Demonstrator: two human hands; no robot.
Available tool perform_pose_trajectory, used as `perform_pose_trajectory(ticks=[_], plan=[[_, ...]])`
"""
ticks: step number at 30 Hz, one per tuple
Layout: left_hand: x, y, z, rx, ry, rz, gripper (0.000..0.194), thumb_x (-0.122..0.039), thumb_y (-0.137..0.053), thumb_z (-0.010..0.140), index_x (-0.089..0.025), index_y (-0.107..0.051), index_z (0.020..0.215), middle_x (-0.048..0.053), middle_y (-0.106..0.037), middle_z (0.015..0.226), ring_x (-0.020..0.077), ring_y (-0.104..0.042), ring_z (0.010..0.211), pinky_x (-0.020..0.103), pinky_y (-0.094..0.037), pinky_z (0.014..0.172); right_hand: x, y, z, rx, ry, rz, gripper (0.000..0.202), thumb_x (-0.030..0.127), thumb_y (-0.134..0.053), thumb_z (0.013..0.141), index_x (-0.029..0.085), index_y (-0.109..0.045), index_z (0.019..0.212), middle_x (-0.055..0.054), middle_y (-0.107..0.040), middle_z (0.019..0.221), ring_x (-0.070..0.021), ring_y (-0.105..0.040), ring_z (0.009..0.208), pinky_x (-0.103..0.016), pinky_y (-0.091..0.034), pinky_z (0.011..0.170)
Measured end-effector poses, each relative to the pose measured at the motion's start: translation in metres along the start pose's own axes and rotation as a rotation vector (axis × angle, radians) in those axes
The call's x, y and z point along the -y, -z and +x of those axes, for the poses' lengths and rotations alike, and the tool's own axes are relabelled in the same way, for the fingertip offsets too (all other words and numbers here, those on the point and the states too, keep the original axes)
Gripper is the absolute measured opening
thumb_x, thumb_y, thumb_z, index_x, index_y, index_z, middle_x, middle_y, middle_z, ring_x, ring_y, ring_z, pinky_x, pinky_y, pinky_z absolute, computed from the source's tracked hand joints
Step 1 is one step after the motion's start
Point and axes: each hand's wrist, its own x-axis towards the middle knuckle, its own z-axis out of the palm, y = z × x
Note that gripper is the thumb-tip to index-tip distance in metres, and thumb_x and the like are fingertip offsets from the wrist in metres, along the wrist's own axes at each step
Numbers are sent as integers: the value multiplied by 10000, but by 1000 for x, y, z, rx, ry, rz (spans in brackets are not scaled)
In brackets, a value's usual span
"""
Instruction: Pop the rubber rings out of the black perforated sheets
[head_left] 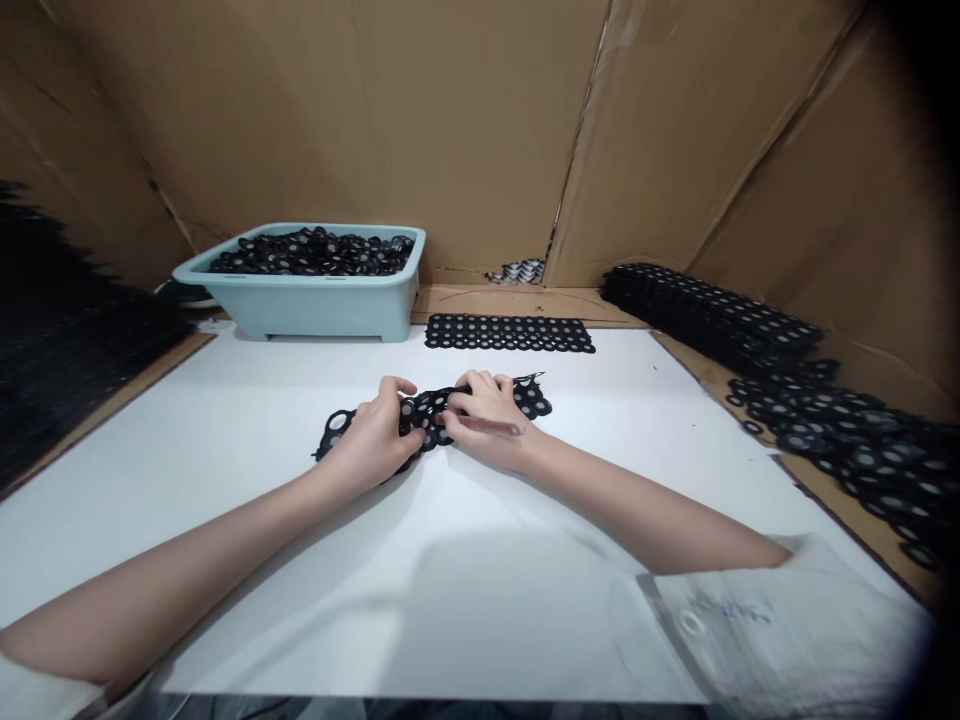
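A crumpled strip of black linked rings (435,412) lies on the white board in the middle. My left hand (379,430) rests on its left part, thumb and fingers bent around some of the rings. Close to its right, my right hand (487,418) pinches the strip with curled fingers, and a slim reddish-brown tool lies along that hand, its tip towards the rings. One larger open ring (338,421) shows at the strip's left end. Loose threads stick out at its right end. My fingertips partly hide the rings between the hands.
A light blue basin (322,305) full of black rings stands at the back left. Behind the hands lies a flat black ring panel (510,332). Stacked panels (705,310) and heaped ring pieces (862,440) line the right side. A dark pile (67,340) is at left. Cardboard walls enclose the board.
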Motion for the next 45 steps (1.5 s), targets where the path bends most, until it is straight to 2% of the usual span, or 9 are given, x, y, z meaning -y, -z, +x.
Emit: perform_pose_trajectory(ticks=[4,8,11,15,20,25,33,40,45], plan=[[2,9,4,150,18,178,559,-506,-571,590,-193,-444,1034,59,-599,849,276,-548,827,301,-375,643,-4,0,1,39,-60,123,289,288,-399,819,185,-559,602,-25,-500,868,-170,-424,921,-378,-233,866],[2,10,5,243,9,217,365,-519,-555,586,-199,-501,753,25,-596,708,233,-548,684,277,-349,579,-2,11,-2,136,-75,232,285,282,-411,811,214,-590,599,-15,-532,929,-175,-437,956,-375,-267,865],[6,10,8,295,29,149,315,-488,-558,585,-199,-510,700,-3,-575,647,189,-518,606,250,-321,515,-1,19,-4,212,-77,280,282,256,-435,797,230,-595,566,3,-548,992,-183,-446,983,-372,-285,872],[13,12,12,341,63,47,283,-445,-572,566,-183,-542,670,-22,-527,579,144,-461,531,235,-290,470,1,19,-7,203,-41,237,302,277,-419,817,242,-609,585,12,-542,1048,-198,-421,1039,-379,-292,885],[16,16,12,341,58,-6,245,-403,-589,547,-173,-509,571,-38,-462,514,111,-389,478,229,-252,442,8,16,-12,198,-32,241,279,297,-391,832,242,-626,691,-17,-541,1055,-217,-385,1053,-400,-294,852],[11,17,8,337,106,-73,209,-369,-576,562,-177,-492,567,-50,-431,483,106,-381,463,224,-255,437,14,14,-16,170,-12,280,286,258,-371,832,230,-608,675,-23,-543,1049,-230,-355,1032,-402,-282,833],[10,15,3,278,116,32,198,-376,-535,609,-189,-481,569,-23,-498,512,140,-449,496,229,-272,448,16,13,-17,134,104,141,269,252,-382,822,190,-576,647,-56,-485,971,-217,-353,1028,-401,-223,905],[-2,9,-8,162,54,112,171,-355,-458,680,-206,-519,622,1,-558,600,177,-488,600,247,-302,533,20,-3,-18,21,13,-32,252,271,-392,816,199,-613,719,-72,-473,898,-217,-392,906,-393,-253,821],[1,12,-6,267,74,-32,179,-363,-471,664,-189,-511,656,-12,-521,598,149,-457,564,234,-304,502,19,0,-14,20,-13,-65,250,278,-389,817,211,-617,739,-69,-478,892,-220,-394,895,-408,-244,819]])
